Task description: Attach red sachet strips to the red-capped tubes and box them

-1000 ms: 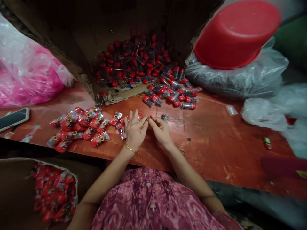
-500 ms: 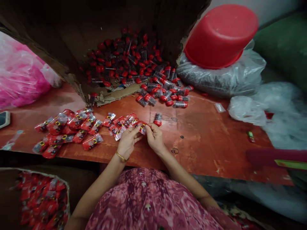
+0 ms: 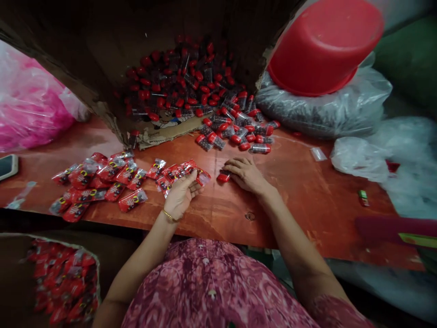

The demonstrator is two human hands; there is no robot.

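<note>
My left hand (image 3: pixel 181 196), a gold bangle at its wrist, pinches a red printed plastic packet (image 3: pixel 204 177) between thumb and fingers. Beneath and beside it lie more flat red packets (image 3: pixel 180 169). On the table to the right, my right hand (image 3: pixel 248 175) curls its fingers over a small clear bottle with a red cap (image 3: pixel 224 176), dark contents inside. The fingers partly hide that bottle. Left of my left hand is a heap of filled red packets (image 3: pixel 111 171).
A large cardboard box (image 3: pixel 109 116) lies open towards me, red-capped bottles (image 3: pixel 235 130) spilling from it. An upturned red tub (image 3: pixel 327 45) rests on a bulging clear bag (image 3: pixel 321 111). A phone (image 3: pixel 8 166) lies far left; a container of red packets (image 3: pixel 64 282) stands below the table edge.
My right hand has left the packet and moved right onto the lone red-capped bottle, which now lies differently. My left hand keeps the packet. The view has shifted slightly.
</note>
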